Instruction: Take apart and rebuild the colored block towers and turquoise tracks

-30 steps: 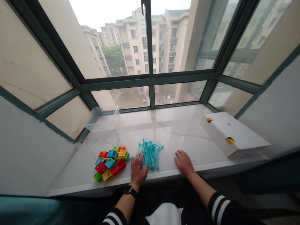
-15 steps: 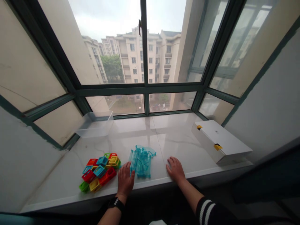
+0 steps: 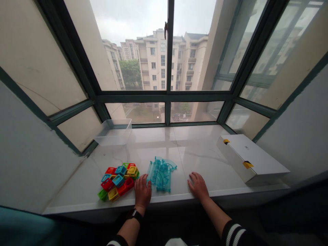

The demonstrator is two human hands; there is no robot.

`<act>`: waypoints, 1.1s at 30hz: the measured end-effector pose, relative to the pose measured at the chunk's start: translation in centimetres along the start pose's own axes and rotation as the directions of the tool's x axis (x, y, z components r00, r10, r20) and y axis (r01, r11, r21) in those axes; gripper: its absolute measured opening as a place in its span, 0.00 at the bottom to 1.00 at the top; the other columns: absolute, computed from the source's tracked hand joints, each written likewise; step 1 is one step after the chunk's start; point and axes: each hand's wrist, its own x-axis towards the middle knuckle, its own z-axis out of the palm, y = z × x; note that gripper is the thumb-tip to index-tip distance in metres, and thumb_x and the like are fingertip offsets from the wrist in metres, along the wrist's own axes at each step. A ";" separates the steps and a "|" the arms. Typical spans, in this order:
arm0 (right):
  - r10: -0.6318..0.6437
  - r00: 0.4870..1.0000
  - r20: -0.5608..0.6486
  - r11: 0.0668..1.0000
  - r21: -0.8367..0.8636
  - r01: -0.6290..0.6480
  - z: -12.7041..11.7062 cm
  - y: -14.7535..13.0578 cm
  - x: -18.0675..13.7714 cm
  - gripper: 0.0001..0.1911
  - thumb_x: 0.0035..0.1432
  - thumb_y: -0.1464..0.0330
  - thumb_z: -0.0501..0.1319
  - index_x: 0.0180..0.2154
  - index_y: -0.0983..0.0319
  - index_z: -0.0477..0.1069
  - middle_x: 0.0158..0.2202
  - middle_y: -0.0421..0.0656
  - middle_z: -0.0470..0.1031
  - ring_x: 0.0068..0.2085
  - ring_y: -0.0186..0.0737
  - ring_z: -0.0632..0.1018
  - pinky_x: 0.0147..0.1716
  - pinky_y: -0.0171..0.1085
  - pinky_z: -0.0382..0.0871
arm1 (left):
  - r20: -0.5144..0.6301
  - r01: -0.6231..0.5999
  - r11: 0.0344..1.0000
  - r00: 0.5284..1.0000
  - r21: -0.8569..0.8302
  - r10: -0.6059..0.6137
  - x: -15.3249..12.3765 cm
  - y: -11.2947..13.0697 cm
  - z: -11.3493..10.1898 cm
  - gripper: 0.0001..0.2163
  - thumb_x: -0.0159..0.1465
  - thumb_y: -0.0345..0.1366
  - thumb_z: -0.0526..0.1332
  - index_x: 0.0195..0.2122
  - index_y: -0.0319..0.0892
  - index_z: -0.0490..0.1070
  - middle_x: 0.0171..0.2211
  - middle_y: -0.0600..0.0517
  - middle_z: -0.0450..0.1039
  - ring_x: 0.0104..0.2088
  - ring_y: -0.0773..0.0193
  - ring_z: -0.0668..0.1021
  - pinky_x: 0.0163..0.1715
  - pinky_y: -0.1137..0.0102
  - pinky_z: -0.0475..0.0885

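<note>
My left hand (image 3: 142,191) rests near the front edge of the white marbled sill, fingers stretched out and holding nothing. It lies between a pile of coloured plastic building blocks (image 3: 118,180), in red, yellow, blue and green, and a group of translucent teal plastic pieces (image 3: 162,174). A dark watch (image 3: 135,214) is on that wrist. Farther right, my right hand (image 3: 198,186) lies palm down on the bare surface with its fingers apart and nothing in them. The teal pieces sit between both hands; whether they are joined together I cannot tell.
A clear plastic tub (image 3: 115,133) stands at the back left by the window. On the right lies a white box (image 3: 256,157) with yellow-and-black tabs. Window frames (image 3: 153,97) and side walls bound the sill (image 3: 202,147).
The view has turned slightly left, so everything appears shifted to the right. Both hands and the plastic pieces keep about the same places on the sill.
</note>
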 end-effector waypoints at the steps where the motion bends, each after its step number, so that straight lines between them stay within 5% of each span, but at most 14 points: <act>1: -0.004 1.000 -0.002 1.000 0.020 0.004 0.0 0.2 0.0 0.18 0.67 0.60 0.57 0.54 0.56 0.76 0.59 0.52 0.75 0.61 0.57 0.74 0.65 0.55 0.66 | 0.001 0.007 1.000 1.000 0.004 -0.007 0.0 0.0 0.1 0.20 0.76 0.41 0.48 0.61 0.42 0.71 0.59 0.40 0.75 0.61 0.47 0.74 0.66 0.47 0.62; 8: -0.039 0.997 -0.067 0.977 0.205 0.052 -1.1 -1.5 1.9 0.24 0.70 0.58 0.54 0.63 0.58 0.69 0.60 0.53 0.74 0.63 0.55 0.72 0.66 0.55 0.66 | 0.043 0.024 1.000 0.999 0.013 -0.025 -0.2 -0.1 0.6 0.21 0.75 0.44 0.51 0.64 0.44 0.69 0.66 0.40 0.69 0.68 0.46 0.68 0.68 0.47 0.60; 15: -0.238 0.964 0.120 0.949 0.238 0.204 -0.2 -9.6 8.9 0.28 0.72 0.51 0.54 0.66 0.55 0.69 0.66 0.50 0.70 0.69 0.54 0.67 0.69 0.55 0.59 | 0.177 0.076 0.996 0.981 0.051 -0.084 0.2 0.3 0.6 0.25 0.75 0.48 0.53 0.70 0.47 0.65 0.72 0.42 0.62 0.72 0.44 0.61 0.69 0.45 0.57; 21: -0.148 0.926 0.347 0.969 0.238 0.066 2.2 -14.6 13.7 0.26 0.74 0.49 0.50 0.65 0.50 0.70 0.67 0.46 0.71 0.69 0.51 0.66 0.71 0.60 0.50 | 0.206 0.077 0.995 0.975 0.058 -0.088 0.2 0.7 0.5 0.24 0.74 0.47 0.54 0.69 0.51 0.66 0.70 0.44 0.66 0.72 0.43 0.63 0.69 0.43 0.58; 26: -0.083 0.915 0.394 0.973 0.230 -0.010 3.5 -15.0 14.2 0.23 0.71 0.48 0.55 0.55 0.52 0.78 0.61 0.45 0.76 0.64 0.53 0.72 0.69 0.60 0.51 | 0.219 0.048 0.999 0.974 0.017 -0.050 -0.1 0.8 0.5 0.23 0.75 0.46 0.53 0.68 0.46 0.67 0.71 0.42 0.65 0.71 0.43 0.64 0.68 0.44 0.61; 33: -0.061 0.932 0.358 0.974 0.224 -0.023 4.4 -13.4 13.6 0.19 0.68 0.53 0.59 0.52 0.54 0.80 0.59 0.46 0.77 0.59 0.50 0.76 0.64 0.48 0.62 | 0.257 -0.027 0.998 0.966 -0.055 0.041 -0.2 0.9 0.2 0.23 0.75 0.48 0.53 0.67 0.46 0.67 0.70 0.41 0.64 0.71 0.44 0.64 0.69 0.43 0.61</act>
